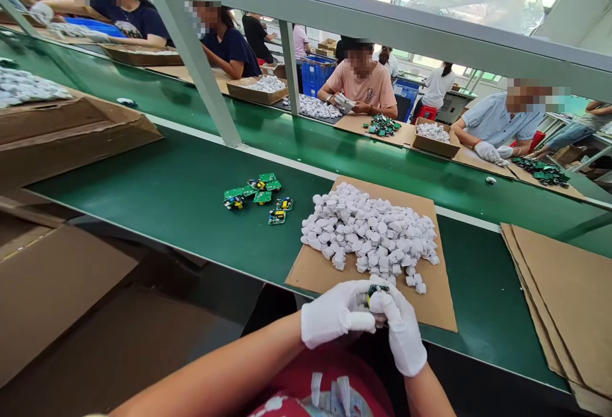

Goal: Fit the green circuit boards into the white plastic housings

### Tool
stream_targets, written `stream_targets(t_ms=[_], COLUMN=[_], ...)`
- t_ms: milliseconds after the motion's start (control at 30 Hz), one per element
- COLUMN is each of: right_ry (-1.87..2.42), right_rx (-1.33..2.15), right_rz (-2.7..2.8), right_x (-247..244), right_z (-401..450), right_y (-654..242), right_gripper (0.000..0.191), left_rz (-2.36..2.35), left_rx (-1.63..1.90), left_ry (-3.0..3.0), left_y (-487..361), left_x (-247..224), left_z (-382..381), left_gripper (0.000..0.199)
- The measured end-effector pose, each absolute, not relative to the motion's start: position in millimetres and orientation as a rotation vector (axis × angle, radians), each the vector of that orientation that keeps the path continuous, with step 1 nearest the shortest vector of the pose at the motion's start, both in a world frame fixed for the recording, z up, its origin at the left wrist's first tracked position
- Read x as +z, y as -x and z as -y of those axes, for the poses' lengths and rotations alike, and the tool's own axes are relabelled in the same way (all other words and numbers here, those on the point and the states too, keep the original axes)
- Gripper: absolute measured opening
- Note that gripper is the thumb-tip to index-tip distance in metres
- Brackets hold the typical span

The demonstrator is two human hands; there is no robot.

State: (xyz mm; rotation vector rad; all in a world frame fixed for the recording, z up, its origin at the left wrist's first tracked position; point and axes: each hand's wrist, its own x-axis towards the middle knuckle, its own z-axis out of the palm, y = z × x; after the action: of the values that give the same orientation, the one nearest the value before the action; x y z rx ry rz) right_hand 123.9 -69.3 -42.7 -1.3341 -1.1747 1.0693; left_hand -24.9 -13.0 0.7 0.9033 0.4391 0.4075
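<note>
My left hand point(337, 314) and my right hand point(400, 328), both in white gloves, meet at the table's near edge. Between their fingers is a small green circuit board point(377, 291) with a yellow part, partly covered by the gloves. Fingers of both hands close around it. Just beyond them, a pile of small white pieces point(373, 229) lies on a flat cardboard sheet point(442, 289). Several green circuit boards point(262, 197) with yellow and blue parts rest on the green table to the left of the pile.
Cardboard sheets point(568, 289) are stacked at the right, and a cardboard box point(71, 143) stands at the left. A grey metal frame point(205, 53) crosses above the green table point(167, 194). Several people work across the green belt point(268, 120).
</note>
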Motion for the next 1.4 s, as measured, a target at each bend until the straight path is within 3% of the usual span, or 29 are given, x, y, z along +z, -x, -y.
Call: stream_targets(t_ms=[233,500,733,933,1167,1400], right_ry=[1.365,1.397,1.468,1.223,1.406,1.377], right_rx=[0.994,0.949,0.879,1.145,0.988,0.949], right_rz=[1.192,1.197,1.221,1.143,1.214,1.249], right_x=[-49,-52,-53,-54,-54,-49], right_z=[70,73,71,71,69,71], right_y=[-116,-120,-118,-122,-114,-121], right_gripper=[0.044,0.043,0.037,0.049,0.043,0.047], left_rz=[-0.739,-0.598,-0.645,-0.582,-0.701,-0.564], left_rx=[0.424,0.44,0.465,0.503,0.519,0.492], left_ry=[-0.734,-0.639,-0.843,-0.734,-0.92,-0.577], left_y=[17,16,11,17,15,21], left_x=[-3,-13,-4,-9,-17,-8], left_z=[17,16,22,19,22,21], left_gripper=[0.048,0.046,0.029,0.041,0.046,0.046])
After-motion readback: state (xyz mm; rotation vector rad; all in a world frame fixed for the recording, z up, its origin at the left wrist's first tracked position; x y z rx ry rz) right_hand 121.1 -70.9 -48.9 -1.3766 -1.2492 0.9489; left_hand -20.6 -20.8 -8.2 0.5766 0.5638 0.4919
